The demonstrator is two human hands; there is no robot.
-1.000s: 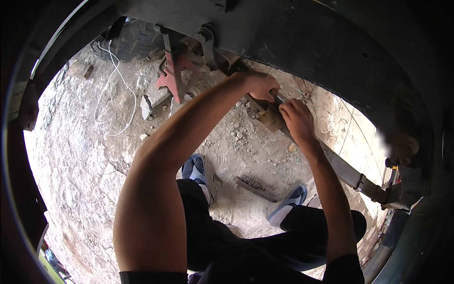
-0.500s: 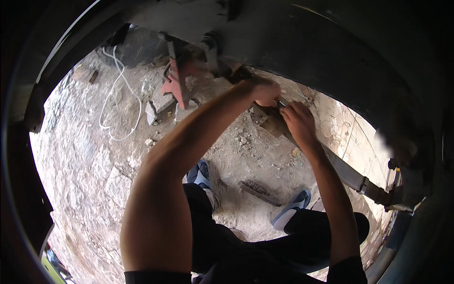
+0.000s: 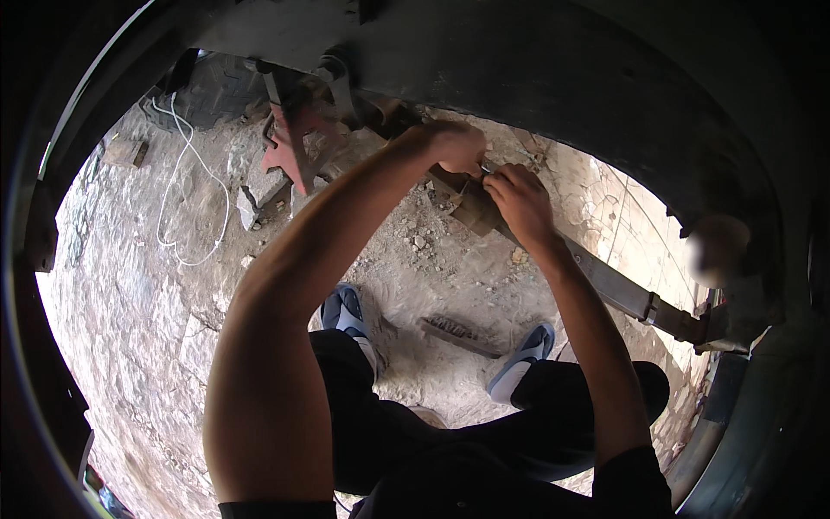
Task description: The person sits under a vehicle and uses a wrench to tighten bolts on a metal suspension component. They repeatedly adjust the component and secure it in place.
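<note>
- Pinched at 1 o'clock by the right hand point(image 3: 523, 201) is a slim metal piece point(image 3: 487, 170), mostly hidden; what is gripped by the curled left hand point(image 3: 458, 149) cannot be told.
- Metal bar point(image 3: 616, 289) is partly covered by the right forearm.
- Rounded part point(image 3: 719, 251) is blurred at 3 o'clock.
- Hands are bounded above by the dark frame point(image 3: 519, 82).

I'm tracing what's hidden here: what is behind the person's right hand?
Behind the right hand, a long metal bar emerges to its lower right and a brownish block-like part to its lower left. The stretch the hand covers cannot be seen.
</note>
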